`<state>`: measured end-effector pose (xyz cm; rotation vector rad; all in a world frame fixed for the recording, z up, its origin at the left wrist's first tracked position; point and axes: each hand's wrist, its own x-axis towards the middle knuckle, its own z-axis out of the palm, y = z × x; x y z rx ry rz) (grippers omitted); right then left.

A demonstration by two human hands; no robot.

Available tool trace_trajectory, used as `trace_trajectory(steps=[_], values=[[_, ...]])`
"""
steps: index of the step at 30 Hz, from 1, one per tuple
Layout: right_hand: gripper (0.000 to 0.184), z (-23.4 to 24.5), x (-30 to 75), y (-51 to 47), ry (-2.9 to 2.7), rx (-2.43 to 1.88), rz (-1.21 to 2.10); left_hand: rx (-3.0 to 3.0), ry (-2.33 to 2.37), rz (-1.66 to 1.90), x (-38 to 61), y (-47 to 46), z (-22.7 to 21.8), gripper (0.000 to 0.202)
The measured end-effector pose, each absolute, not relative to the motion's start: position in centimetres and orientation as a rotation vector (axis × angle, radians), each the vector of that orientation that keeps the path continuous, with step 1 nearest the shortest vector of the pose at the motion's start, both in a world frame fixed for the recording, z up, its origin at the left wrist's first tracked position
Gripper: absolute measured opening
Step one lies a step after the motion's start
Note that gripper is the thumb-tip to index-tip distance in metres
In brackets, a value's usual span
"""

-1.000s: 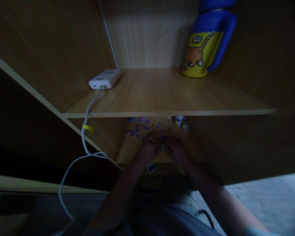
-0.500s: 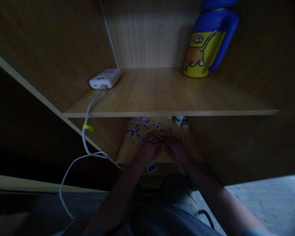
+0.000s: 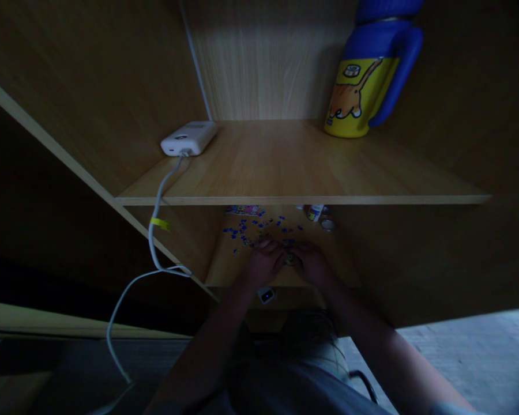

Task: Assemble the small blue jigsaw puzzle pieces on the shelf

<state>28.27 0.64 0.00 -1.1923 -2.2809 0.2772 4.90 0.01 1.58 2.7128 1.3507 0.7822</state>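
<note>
Small jigsaw puzzle pieces point(image 3: 243, 227), mostly blue, lie scattered over the lower shelf beyond my hands. My left hand point(image 3: 264, 262) rests low on that shelf with its fingers curled inward. Facing it, my right hand point(image 3: 310, 262) is also curled, its fingertips toward the left. Between the fingertips sits a small yellowish patch of joined puzzle pieces point(image 3: 289, 259), which both hands touch. Dim light and the fingers hide parts of it. Several loose pieces lie just past the fingertips.
An upper shelf point(image 3: 303, 167) overhangs the work. It bears a white power bank point(image 3: 189, 138) with a cable point(image 3: 152, 236) hanging at the left, and a blue-yellow bottle point(image 3: 350, 86). Below stand a small canister point(image 3: 315, 212), a round tin point(image 3: 327, 225) and a colourful printed sheet point(image 3: 243, 210).
The view has shifted very slightly. Both hands stay at the same patch of puzzle pieces, with hardly any visible finger movement.
</note>
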Motion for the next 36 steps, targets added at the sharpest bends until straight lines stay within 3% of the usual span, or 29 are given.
trace_trajectory(steps=[6, 10, 13, 26, 31, 36], values=[[0.043, 0.4, 28.2, 0.5, -2.24, -1.179, 0.287, 2.468, 1.842, 1.071, 2.2, -0.8, 1.3, 0.041], [0.039, 0.4, 28.1, 0.6, -2.206, -1.164, 0.341, 2.35, 2.023, 0.891, -1.0, -3.0, 0.9, 0.052], [0.039, 0.2, 28.1, 0.8, -2.194, -1.136, 0.355, 2.32, 2.051, 0.774, -2.4, -4.4, 0.8, 0.041], [0.036, 0.8, 28.1, 0.5, -2.218, -1.156, 0.321, 2.517, 1.628, 0.715, 0.4, -2.0, 1.4, 0.037], [0.038, 0.3, 28.2, 0.7, -2.222, -1.15, 0.329, 2.506, 1.587, 0.763, 0.1, -2.3, 1.6, 0.026], [0.039, 0.4, 28.1, 0.6, -2.213, -1.142, 0.357, 2.506, 1.578, 0.792, 0.1, -2.4, 1.5, 0.029]])
